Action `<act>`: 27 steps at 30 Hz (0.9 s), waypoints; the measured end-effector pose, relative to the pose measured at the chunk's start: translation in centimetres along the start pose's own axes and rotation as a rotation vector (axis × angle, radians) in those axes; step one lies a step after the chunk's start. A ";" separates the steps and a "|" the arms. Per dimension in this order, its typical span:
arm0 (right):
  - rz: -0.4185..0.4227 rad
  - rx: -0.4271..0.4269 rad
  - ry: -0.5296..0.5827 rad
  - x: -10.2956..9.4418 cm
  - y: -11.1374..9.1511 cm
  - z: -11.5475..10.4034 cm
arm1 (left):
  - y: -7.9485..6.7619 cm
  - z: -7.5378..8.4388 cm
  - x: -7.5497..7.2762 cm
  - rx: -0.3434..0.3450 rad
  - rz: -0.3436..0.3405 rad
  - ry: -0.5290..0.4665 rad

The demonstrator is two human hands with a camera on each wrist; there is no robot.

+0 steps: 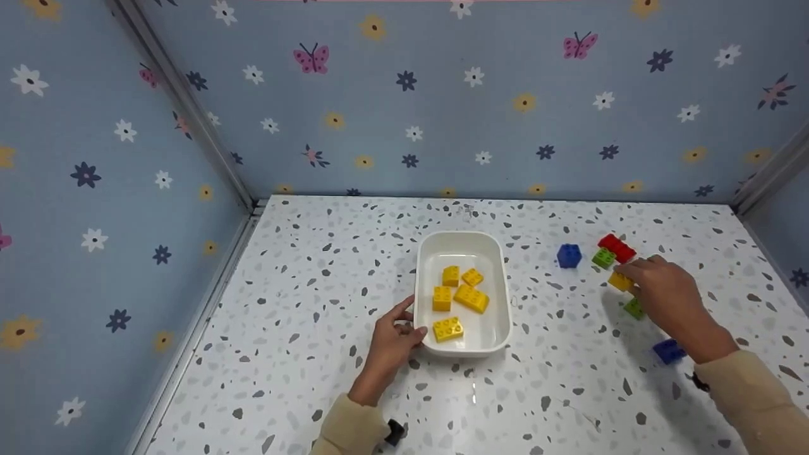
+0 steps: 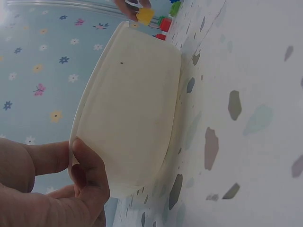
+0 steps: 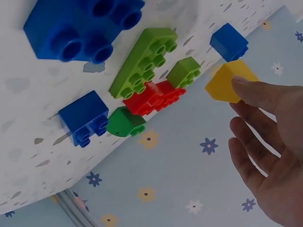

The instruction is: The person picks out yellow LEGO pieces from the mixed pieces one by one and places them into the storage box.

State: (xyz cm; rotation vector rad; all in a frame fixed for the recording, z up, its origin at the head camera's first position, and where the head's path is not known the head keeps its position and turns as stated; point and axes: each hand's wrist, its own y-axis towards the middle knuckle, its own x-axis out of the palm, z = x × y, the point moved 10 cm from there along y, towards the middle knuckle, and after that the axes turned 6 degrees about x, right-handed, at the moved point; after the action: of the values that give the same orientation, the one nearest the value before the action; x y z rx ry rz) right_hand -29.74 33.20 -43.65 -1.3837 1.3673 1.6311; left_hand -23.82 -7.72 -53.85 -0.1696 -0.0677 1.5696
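Observation:
My left hand (image 1: 392, 341) grips the near left rim of a white plastic tub (image 1: 495, 338), thumb and fingers pinching its edge in the left wrist view. Inside the tub lie several yellow toy bricks (image 1: 471, 298). Over on the right, my right hand (image 1: 670, 294) pinches a yellow toy brick (image 3: 227, 82) between thumb and forefinger, held above the table. The other fingers of that hand are spread loosely below it in the right wrist view. Beneath and beside this hand are a small green brick (image 1: 603, 257) and a red brick (image 1: 617, 248).
On the speckled table (image 1: 303, 272), a blue brick (image 1: 569, 256) stands between the tub and the right hand. Another blue brick (image 1: 668, 351) lies by the right wrist. A long light-green brick (image 3: 144, 61) and a dark-green one (image 3: 124, 122) lie nearby. Patterned walls (image 1: 442, 114) border the table.

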 end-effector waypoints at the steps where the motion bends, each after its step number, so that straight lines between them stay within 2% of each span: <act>1: 0.013 -0.013 0.002 0.0 0.0 -0.4 | 0.0 0.0 0.0 -0.002 0.001 0.003; 8: 0.053 -0.053 0.007 0.0 0.3 -2.6 | -0.2 0.0 0.0 0.003 -0.010 0.002; 20: 0.022 -0.103 0.037 0.1 1.4 -6.0 | 0.3 -0.5 0.0 -0.019 -0.010 0.005; 27: 0.005 -0.111 0.042 0.0 2.0 -7.5 | 0.2 -0.5 -0.1 -0.009 -0.007 0.002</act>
State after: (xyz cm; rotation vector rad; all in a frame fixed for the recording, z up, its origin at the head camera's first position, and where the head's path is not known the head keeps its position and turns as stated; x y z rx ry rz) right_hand -29.02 25.61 -42.47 -1.4868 1.3222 1.7124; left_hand -23.96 -7.82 -54.33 -0.1777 -0.0734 1.5621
